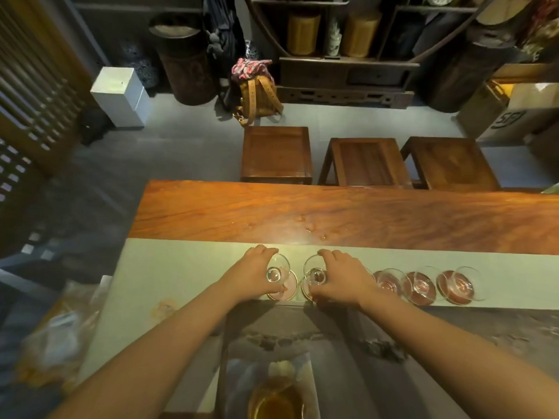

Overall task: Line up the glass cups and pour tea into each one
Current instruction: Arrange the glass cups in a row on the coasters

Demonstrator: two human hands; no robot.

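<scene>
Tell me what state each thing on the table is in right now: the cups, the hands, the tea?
Left hand: grips a cup.
Right hand: grips a cup.
Left-held cup: empty, on a coaster.
Right-held cup: empty, on a coaster.
Three cups to the right: upright, empty, each on a coaster.
Tea pitcher: holds amber tea, untouched.
Table: a few wet drops.

The worktop [348, 216] is reddish-brown wood with dark flowing grain. A pale grey-green runner [187, 267] crosses it. The cups [422, 284] are clear glass on reddish-pink coasters [453, 290] rimmed in gold. The tea [276, 400] is amber. The stools [276, 154] are dark brown, the floor [181, 140] grey, the box [121, 96] white.
</scene>
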